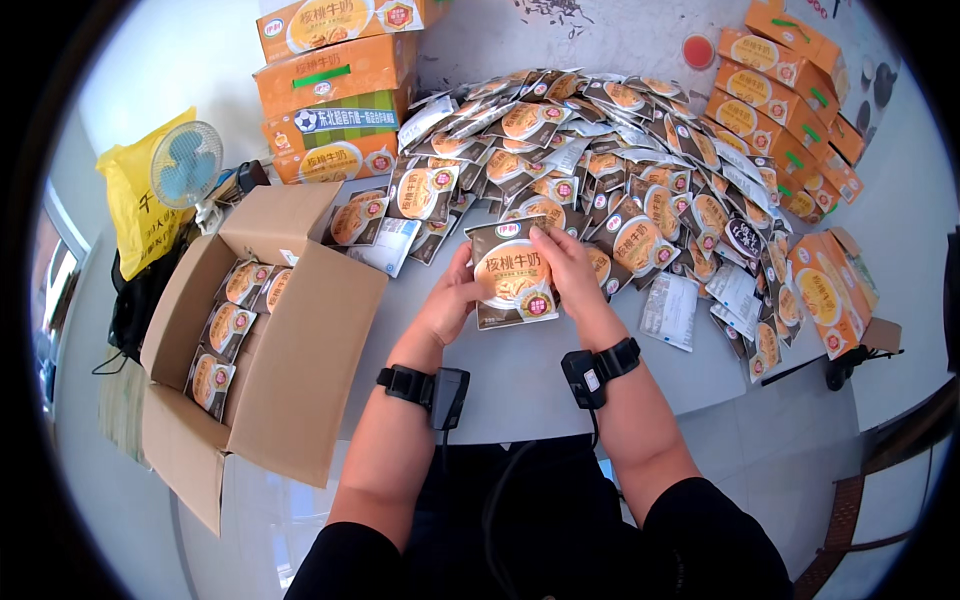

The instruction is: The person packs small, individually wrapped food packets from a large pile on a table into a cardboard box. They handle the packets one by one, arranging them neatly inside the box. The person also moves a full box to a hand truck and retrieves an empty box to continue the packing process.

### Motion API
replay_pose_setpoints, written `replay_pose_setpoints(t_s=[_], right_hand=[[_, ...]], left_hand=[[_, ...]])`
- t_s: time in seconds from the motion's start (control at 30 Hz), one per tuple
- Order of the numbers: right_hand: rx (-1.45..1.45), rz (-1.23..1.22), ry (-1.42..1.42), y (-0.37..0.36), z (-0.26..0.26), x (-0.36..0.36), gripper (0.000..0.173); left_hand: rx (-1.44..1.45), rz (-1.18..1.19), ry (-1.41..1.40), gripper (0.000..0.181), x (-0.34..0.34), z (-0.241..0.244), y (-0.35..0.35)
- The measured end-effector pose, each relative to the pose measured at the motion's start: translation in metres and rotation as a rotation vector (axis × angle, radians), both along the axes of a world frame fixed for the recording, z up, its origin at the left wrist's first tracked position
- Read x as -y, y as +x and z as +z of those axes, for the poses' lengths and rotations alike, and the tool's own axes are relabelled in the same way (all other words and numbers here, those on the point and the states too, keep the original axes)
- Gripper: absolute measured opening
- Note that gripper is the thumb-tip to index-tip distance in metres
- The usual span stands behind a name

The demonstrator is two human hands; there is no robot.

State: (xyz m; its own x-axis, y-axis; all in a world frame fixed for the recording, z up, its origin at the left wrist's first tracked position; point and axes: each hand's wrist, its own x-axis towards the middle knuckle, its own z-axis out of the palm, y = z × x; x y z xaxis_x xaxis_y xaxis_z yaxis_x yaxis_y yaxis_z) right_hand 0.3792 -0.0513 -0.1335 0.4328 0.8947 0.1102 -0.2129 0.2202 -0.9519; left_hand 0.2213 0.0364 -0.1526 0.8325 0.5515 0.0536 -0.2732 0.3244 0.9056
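Between both hands I hold a brown printed pouch (517,279), its front with a cream bowl picture facing up. My left hand (450,294) grips its left edge, and my right hand (570,270) has its upper right edge. Just beyond lies a big heap of similar pouches (525,124) on the grey table (487,390). Some of them show their silvery white backs. To my left stands an open cardboard box (315,360) with its flaps spread. Several brown pouches (229,328) lie inside along its left side.
Orange cartons (330,75) are stacked at the back left, with more orange cartons (772,90) at the back right. One orange carton (825,292) sits at the table's right edge. A small fan (187,163) and a yellow plastic bag (127,202) are beyond the cardboard box.
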Motion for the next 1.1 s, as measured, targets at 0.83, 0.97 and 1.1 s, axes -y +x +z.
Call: replay_pose_setpoints(t_s=[0.83, 0.97, 1.1], right_hand=[[0.650, 0.107, -0.217, -0.019, -0.013, -0.004, 0.041], [0.603, 0.080, -0.180, -0.022, -0.020, -0.005, 0.038], [0.500, 0.049, -0.121, -0.019, -0.018, -0.005, 0.036]], left_hand=[[0.241, 0.748, -0.281, 0.037, -0.026, -0.019, 0.000], [0.303, 0.753, -0.427, 0.038, -0.028, -0.022, 0.002], [0.339, 0.691, -0.457, 0.037, -0.028, -0.023, 0.004]])
